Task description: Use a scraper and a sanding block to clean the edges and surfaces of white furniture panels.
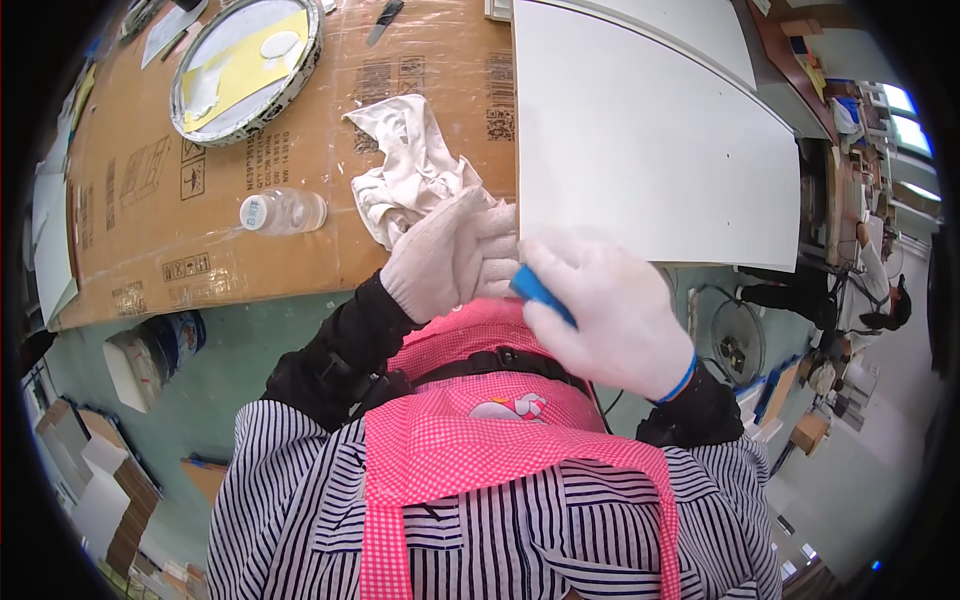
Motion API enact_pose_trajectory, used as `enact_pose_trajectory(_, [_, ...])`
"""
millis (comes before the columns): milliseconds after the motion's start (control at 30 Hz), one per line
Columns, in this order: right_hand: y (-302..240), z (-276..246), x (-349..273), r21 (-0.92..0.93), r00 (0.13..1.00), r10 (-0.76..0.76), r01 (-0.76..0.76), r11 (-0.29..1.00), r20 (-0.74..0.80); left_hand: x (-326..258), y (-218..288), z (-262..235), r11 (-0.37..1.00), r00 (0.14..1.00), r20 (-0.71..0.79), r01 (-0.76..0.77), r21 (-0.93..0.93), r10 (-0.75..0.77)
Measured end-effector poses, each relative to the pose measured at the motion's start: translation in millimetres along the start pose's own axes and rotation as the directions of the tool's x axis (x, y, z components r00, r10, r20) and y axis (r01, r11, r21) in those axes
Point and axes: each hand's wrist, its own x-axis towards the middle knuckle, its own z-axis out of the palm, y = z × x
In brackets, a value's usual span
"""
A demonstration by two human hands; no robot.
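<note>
My right hand point(620, 315), in a white knit glove, is closed around a small blue block point(541, 294) at the near left corner of a white panel point(660, 150). The block's exact kind is hard to make out. My left hand point(440, 255), gloved alike, is beside it with the palm turned up and inward. Its fingers are loosely extended, the tips close to the panel's left edge; whether they touch it I cannot tell. Just beyond the left hand lies a crumpled white cloth point(405, 165).
A clear bottle with a white cap point(285, 212) lies left on the cardboard-covered table point(330, 240). Farther back are a round lid point(245, 70) with white paste and a putty knife point(385, 20). A fan point(735, 335) stands right, and a person point(860, 290) is beyond.
</note>
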Motion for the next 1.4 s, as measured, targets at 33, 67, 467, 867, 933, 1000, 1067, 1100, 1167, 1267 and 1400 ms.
enact_pose_trajectory(33, [3.8,-0.7,3.9,0.000,1.000,0.003,-0.003,1.000,-0.001,1.0,-0.6,4.4,1.000,1.000,0.001,0.003,0.000,-0.003])
enact_pose_trajectory(67, [8.5,-1.4,8.5,-0.046,0.979,0.062,-0.072,0.996,-0.194,2.5,-1.1,13.1,1.000,0.998,-0.064,0.007,0.022,-0.005])
enact_pose_trajectory(467, [-8.8,-12.4,-14.7,-0.057,0.979,0.132,-0.125,0.991,0.153,3.8,2.6,8.8,1.000,1.000,-0.012,0.026,0.001,-0.026])
enact_pose_trajectory(867, [26.2,-1.3,6.3,0.264,0.977,0.065,-0.010,0.964,-0.202,-2.0,-7.8,24.8,1.000,0.992,-0.127,0.028,0.009,-0.027])
enact_pose_trajectory(933, [28.6,-5.9,5.0,0.440,0.982,0.113,-0.036,0.897,-0.149,-3.8,-8.0,31.5,0.999,0.983,-0.183,0.020,0.049,-0.011])
enact_pose_trajectory(1000, [31.9,-13.2,5.3,0.600,0.984,0.157,-0.074,0.797,-0.087,-0.3,-9.1,32.1,0.994,0.976,-0.217,0.049,0.097,-0.027])
enact_pose_trajectory(1067, [37.9,-22.7,15.7,0.656,0.942,0.308,-0.316,0.686,0.132,3.4,-5.4,29.3,0.970,0.969,-0.247,0.077,0.231,-0.019])
enact_pose_trajectory(1100, [41.3,-26.8,18.8,0.662,0.897,0.370,-0.432,0.613,0.242,5.4,-4.6,27.7,0.968,0.969,-0.247,0.078,0.238,-0.018])
enact_pose_trajectory(1167, [54.0,-28.1,17.0,0.746,0.921,0.320,-0.372,0.553,0.221,13.0,-4.4,23.9,0.878,0.950,-0.311,0.115,0.464,0.040])
enact_pose_trajectory(1267, [66.1,-24.8,-0.3,0.904,0.909,0.187,-0.401,0.146,0.373,22.6,-5.5,0.7,0.817,0.957,-0.249,0.023,0.576,0.149])
enact_pose_trajectory(1400, [99.0,14.5,-28.5,0.989,0.996,-0.010,-0.091,-0.120,0.090,32.3,-1.2,12.7,0.681,0.871,-0.350,0.024,0.731,0.345])
